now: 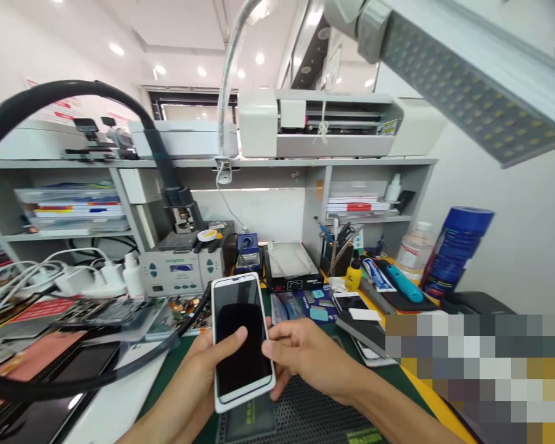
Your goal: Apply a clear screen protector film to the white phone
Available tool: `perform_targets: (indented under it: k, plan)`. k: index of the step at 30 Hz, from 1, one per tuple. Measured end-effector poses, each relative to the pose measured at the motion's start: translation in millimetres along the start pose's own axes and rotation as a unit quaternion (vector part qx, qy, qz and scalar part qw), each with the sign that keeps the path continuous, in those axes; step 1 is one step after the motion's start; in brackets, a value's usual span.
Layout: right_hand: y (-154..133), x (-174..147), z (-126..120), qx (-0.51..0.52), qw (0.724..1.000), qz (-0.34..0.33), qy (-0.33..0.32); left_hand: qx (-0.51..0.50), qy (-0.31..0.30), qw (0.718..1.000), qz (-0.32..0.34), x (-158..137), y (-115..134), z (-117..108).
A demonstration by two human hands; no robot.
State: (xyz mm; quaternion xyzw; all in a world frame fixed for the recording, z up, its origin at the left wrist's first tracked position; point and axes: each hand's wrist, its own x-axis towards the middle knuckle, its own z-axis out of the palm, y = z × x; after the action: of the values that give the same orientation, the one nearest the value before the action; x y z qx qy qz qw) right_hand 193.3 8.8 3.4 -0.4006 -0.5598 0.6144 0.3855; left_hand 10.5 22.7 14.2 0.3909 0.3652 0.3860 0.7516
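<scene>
A white smartphone (237, 308) with a dark screen is held up above the bench, its front toward me. It sits inside a slightly larger white surround, which shows at the lower edge; whether this is a case or a frame I cannot tell. My left hand (202, 365) wraps the phone from the left, thumb lying on the screen. Closed on the right edge is my right hand (312, 361), its thumb and index finger pinching there. The fingers behind the phone are hidden. Beneath the hands lie a black perforated mat (312, 410) and a green work mat (160, 385).
A hot-air station (180, 271) and a black hose (148, 356) stand at left. Phones and tablets (81, 370) lie nearby. Behind are a heating plate (292, 259) and tool holder (335, 253). At right lie more phones (363, 330). A lamp (472, 80) hangs overhead.
</scene>
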Motion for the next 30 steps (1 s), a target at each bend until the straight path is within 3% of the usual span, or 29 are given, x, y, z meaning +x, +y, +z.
perform_targets:
  k: [3,6,8,10,13,17,22,26,30]
  plan:
    - [2,3,-4,-0.059,0.998,-0.002,0.007,-0.023,0.062,0.998,-0.017,3,3,0]
    - [-8,0,-23,-0.148,0.986,-0.015,0.076,-0.012,0.117,0.993,-0.015,7,8,-6]
    - [-20,-7,-46,-0.231,0.956,-0.032,0.175,-0.018,0.125,0.992,-0.016,7,11,-9]
    - [-32,-18,-76,-0.308,0.909,-0.038,0.277,-0.035,0.127,0.991,-0.017,6,14,-10]
    - [-44,-39,-122,-0.391,0.854,0.004,0.344,-0.059,0.129,0.989,-0.031,2,17,-8]
    - [-39,-62,-160,-0.445,0.836,0.112,0.302,-0.084,0.092,0.991,-0.039,-2,17,-9]
    - [-20,-65,-170,-0.464,0.829,0.188,0.248,-0.087,0.111,0.989,-0.031,-10,20,-4]
    - [-14,-61,-171,-0.457,0.83,0.199,0.25,-0.08,0.087,0.992,-0.037,-14,21,0]
    - [-15,-63,-171,-0.427,0.845,0.161,0.281,-0.063,0.064,0.994,-0.055,-10,15,-4]
